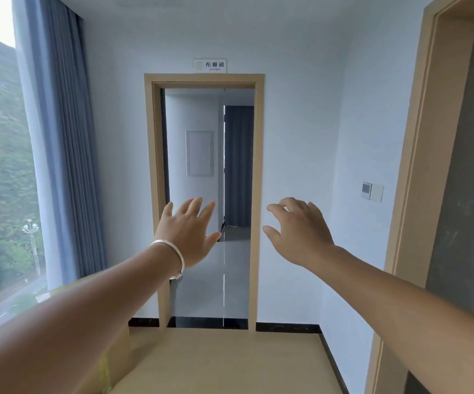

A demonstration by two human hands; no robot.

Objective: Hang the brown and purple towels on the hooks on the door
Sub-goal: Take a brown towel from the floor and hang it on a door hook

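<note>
Neither the brown nor the purple towel is in view, and no door hooks show; where they lie cannot be told. Straight ahead stands a tall open doorway with a light wooden frame (pixel 258 194), its long axis upright, with a small sign (pixel 210 64) above it. The left hand (pixel 188 231), fingers spread and straight, and the right hand (pixel 298 231), fingers loosely curled, both hold nothing, raised about equally near the opening.
</note>
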